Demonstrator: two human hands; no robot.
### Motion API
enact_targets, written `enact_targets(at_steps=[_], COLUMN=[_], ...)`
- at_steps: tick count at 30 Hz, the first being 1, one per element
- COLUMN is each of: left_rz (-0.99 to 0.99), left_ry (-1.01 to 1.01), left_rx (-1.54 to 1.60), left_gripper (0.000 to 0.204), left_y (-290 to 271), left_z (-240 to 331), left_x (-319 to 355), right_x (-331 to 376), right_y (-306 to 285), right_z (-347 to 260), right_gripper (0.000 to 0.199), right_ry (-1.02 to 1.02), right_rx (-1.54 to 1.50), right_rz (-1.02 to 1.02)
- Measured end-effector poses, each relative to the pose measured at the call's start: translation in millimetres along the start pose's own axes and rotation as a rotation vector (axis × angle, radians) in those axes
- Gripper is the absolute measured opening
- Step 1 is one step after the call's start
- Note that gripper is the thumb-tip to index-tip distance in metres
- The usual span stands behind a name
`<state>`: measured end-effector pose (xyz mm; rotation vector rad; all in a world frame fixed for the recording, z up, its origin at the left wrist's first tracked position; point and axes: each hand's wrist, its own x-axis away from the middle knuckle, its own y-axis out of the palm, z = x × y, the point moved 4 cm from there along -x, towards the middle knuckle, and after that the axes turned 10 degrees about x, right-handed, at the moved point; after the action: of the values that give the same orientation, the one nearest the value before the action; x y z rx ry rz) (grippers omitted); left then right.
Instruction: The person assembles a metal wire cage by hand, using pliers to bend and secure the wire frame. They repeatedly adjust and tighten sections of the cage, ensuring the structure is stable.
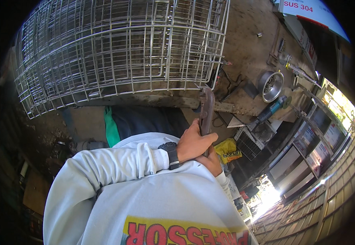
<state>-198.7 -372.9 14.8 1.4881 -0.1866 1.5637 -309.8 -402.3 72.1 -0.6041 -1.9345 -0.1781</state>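
My left hand (193, 142), with a black watch on its wrist, is closed around a rusty brown metal tool that looks like a clamp (208, 110). My right hand (211, 161) is just below, closed at the tool's lower end; the left hand partly covers it. The tool's curved upper end meets the near right corner of a shiny wire-mesh rack (144, 51) at the worktable's edge. The tool's lower part is hidden by my hands.
On the brown worktable (242, 36) lie a round metal bowl-like part (271, 86), a teal angle grinder (269, 109) and bent rods. A yellow bag (226, 150) is beside my right hand. A green strip (111, 126) and dark cloth (151, 122) are under the table's near edge.
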Motion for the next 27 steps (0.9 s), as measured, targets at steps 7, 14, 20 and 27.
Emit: enact_targets(at_steps=[7,14,20,27], left_rz=[0.012,0.013,0.029,0.051], left_ry=[-0.019,0.056,0.003,0.022], left_rx=[0.04,0.054,0.026,-0.002], left_gripper=[0.051,0.067,0.067,0.064], left_y=[2,4,1,0], left_z=[3,-1,2,1], left_x=[2,-3,0,1], right_x=[5,8,7,4], right_y=[1,-2,0,1], right_z=[3,5,2,6], right_gripper=[0.075,0.077,0.08,0.074], right_ry=[0.091,0.099,0.075,0.069], right_rx=[0.01,-0.034,-0.007,0.084], right_rz=[0.038,-0.056,-0.066,0.001])
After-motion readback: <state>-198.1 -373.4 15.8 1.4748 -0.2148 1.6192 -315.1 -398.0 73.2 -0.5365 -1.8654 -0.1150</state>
